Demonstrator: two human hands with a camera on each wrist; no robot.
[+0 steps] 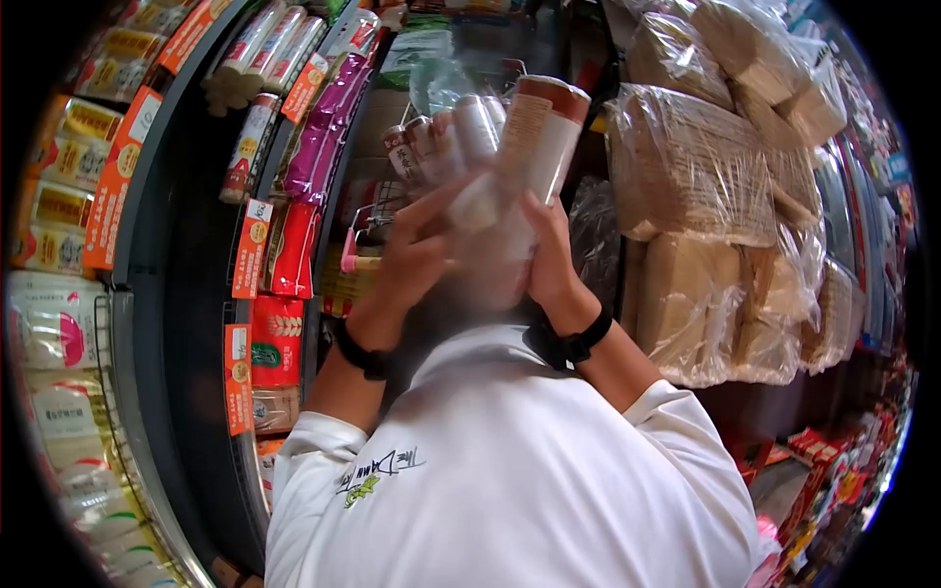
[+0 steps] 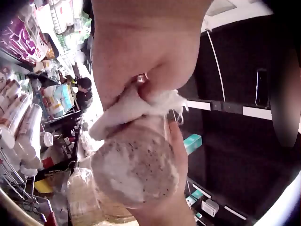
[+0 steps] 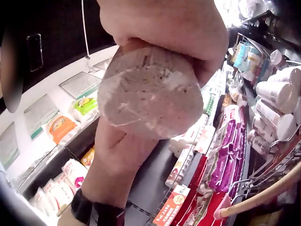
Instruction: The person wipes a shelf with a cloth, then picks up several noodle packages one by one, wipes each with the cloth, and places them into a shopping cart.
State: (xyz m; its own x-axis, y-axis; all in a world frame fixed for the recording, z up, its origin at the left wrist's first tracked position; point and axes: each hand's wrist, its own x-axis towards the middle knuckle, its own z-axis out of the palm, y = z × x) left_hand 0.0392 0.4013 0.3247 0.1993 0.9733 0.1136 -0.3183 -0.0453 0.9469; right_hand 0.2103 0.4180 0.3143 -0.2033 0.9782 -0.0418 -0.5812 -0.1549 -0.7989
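A cylindrical noodle pack [image 1: 537, 142] with a brown and white wrap stands tilted in front of the chest. My right hand [image 1: 554, 253] grips its side, thumb along the wrap. In the right wrist view, the pack's pale, speckled end [image 3: 150, 101] faces the camera below the curled fingers. My left hand [image 1: 412, 257] pinches a crumpled white cloth [image 2: 124, 110] against the pack, close to that round end. Dust or blur hazes the pack's lower part in the head view. Similar cylindrical packs [image 1: 431, 147] lie in a wire basket just beyond the hands.
Shelves with orange price tags [image 1: 257, 235] and purple packets [image 1: 328, 137] run along the left. Large plastic-wrapped brown bundles [image 1: 691, 162] are stacked at the right. The wire basket has a wooden handle [image 3: 258, 193] with a pink end.
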